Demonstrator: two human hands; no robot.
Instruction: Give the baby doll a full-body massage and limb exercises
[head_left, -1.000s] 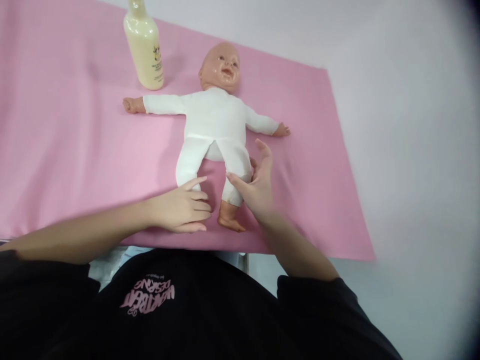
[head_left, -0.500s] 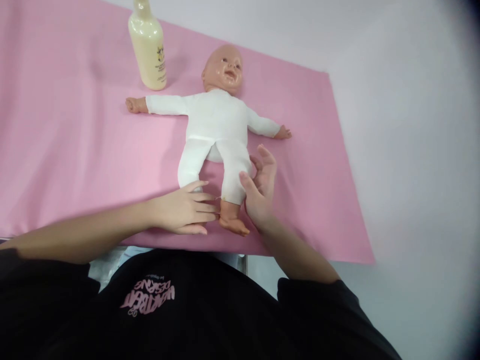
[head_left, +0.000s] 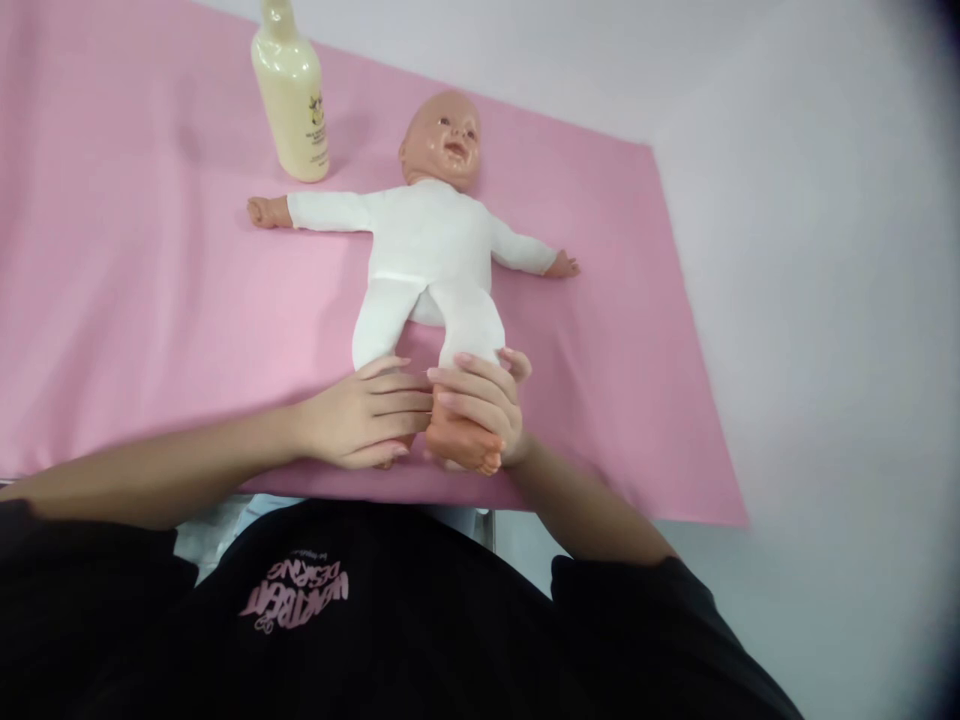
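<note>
A baby doll (head_left: 427, 245) in a white suit lies on its back on a pink cloth (head_left: 150, 300), arms spread, legs pointing toward me. My right hand (head_left: 480, 405) wraps its fingers around the doll's ankle on the right, with the bare foot (head_left: 461, 450) sticking out below. My left hand (head_left: 367, 420) lies flat over the doll's other lower leg, covering that foot, and its fingertips touch my right hand.
A cream lotion bottle (head_left: 291, 95) stands on the cloth behind the doll's outstretched arm at the left. The pink cloth ends at the table's near edge just under my hands. White tabletop (head_left: 810, 300) extends to the right. My black shirt fills the bottom.
My right hand, open beside the doll's leg a second ago, has closed around the ankle. My left hand slid slightly right to meet it.
</note>
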